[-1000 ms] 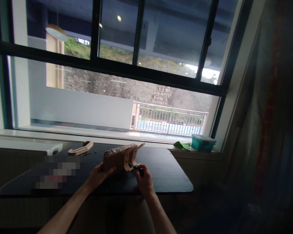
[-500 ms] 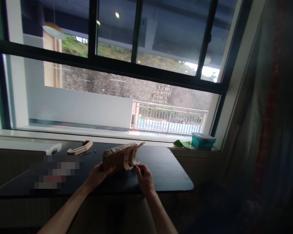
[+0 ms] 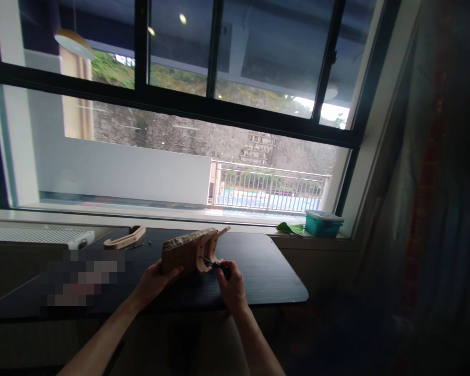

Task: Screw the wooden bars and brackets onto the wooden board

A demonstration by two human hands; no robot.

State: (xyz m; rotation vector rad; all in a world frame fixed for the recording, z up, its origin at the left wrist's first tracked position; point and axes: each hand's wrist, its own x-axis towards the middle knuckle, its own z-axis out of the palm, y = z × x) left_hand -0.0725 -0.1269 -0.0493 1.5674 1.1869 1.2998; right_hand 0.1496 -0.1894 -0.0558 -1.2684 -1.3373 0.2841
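Observation:
My left hand point(image 3: 153, 284) grips the lower left end of a thick wooden board point(image 3: 179, 257) with a rough, bark-like top edge, tilted above the dark table. Two pale curved wooden hooks point(image 3: 201, 260) stand out from the board's right side. In my right hand point(image 3: 232, 288) is a screwdriver point(image 3: 221, 267) with a dark handle, fingers closed around it. Its thin shaft points left, and the tip meets the nearer hook, where small dark holes show. Whether a screw sits under the tip is too small to tell.
A loose wooden hook point(image 3: 125, 239) lies at the table's back left, near small dark metal pieces point(image 3: 140, 245). On the sill stand a teal box point(image 3: 323, 223) and a green leaf-like thing point(image 3: 290, 228). A radiator point(image 3: 35, 236) is at left; the black table point(image 3: 266, 271) has rounded corners.
The view has shifted slightly. My right hand sits a little differently around the screwdriver, showing more of its dark handle. The board and my left hand keep nearly the same pose.

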